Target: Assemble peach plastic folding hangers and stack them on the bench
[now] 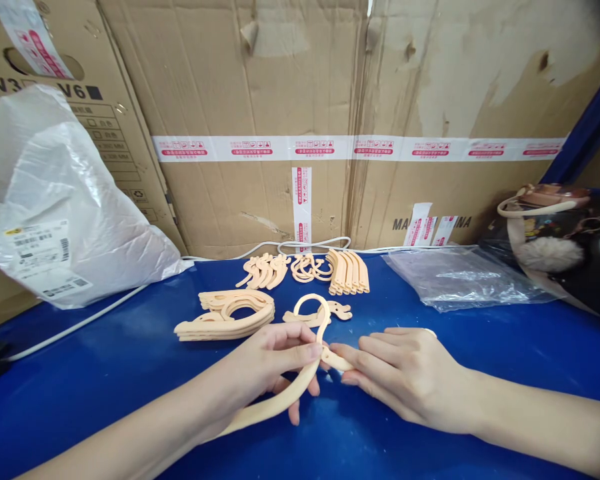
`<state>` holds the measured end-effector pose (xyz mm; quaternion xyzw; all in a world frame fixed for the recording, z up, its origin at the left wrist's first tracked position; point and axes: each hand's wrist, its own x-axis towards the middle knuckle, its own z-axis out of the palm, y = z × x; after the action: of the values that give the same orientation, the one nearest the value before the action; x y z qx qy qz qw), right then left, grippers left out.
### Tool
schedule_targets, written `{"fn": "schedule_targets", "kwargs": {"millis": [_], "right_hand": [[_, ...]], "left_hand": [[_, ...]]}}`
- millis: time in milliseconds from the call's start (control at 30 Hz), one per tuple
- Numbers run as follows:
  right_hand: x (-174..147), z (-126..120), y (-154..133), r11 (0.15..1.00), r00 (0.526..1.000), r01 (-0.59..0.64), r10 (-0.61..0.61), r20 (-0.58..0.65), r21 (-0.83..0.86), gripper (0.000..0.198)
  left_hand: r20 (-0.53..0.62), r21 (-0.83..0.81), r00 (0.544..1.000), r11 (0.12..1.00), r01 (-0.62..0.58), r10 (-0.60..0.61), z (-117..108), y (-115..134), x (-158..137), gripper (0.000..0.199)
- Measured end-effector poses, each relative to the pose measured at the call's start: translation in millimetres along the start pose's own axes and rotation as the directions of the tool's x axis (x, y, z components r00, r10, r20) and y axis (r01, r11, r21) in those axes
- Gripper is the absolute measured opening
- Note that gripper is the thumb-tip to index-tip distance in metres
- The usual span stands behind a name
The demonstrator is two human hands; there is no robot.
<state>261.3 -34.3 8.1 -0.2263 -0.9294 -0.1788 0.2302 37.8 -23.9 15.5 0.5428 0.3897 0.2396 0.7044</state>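
My left hand (285,360) pinches a beige plastic folding hanger (275,403) near its joint. Its round hook (325,313) stands up above my fingers, and one curved arm slants down to the left under my wrist. On the right, my right hand (410,377) grips a short beige arm piece (336,360) whose holed end touches the hanger just below the hook. Most of that piece is hidden by my fingers. Just beyond my hands lie a stack of beige hangers (225,327) and some loose beige parts (341,310).
Along the back of the blue table (105,373) lie curved pieces (265,272), loose hooks (307,268) and a row of arm pieces (349,272). A clear plastic bag (470,277), a white parcel bag (65,200), a dark bag (540,233) and cardboard (260,87) surround them.
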Motion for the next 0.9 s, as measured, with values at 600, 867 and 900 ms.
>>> {"fn": "schedule_targets", "kwargs": {"millis": [600,867,900], "right_hand": [[0,3,2,0.993,0.998,-0.062,0.059,0.033,0.100,0.027],[5,1,2,0.988,0.989,-0.107,0.118,-0.093,0.111,0.016],[6,1,2,0.986,0.987,-0.120,0.131,-0.092,0.118,0.017]], "left_hand": [[-0.063,0.485,0.991,0.871,-0.076,0.122,14,-3,-3,0.030],[0.119,0.919,0.920,0.310,-0.244,0.373,26,-7,-21,0.020],[0.110,0.936,0.918,0.271,-0.224,0.381,26,-7,-21,0.020]]}}
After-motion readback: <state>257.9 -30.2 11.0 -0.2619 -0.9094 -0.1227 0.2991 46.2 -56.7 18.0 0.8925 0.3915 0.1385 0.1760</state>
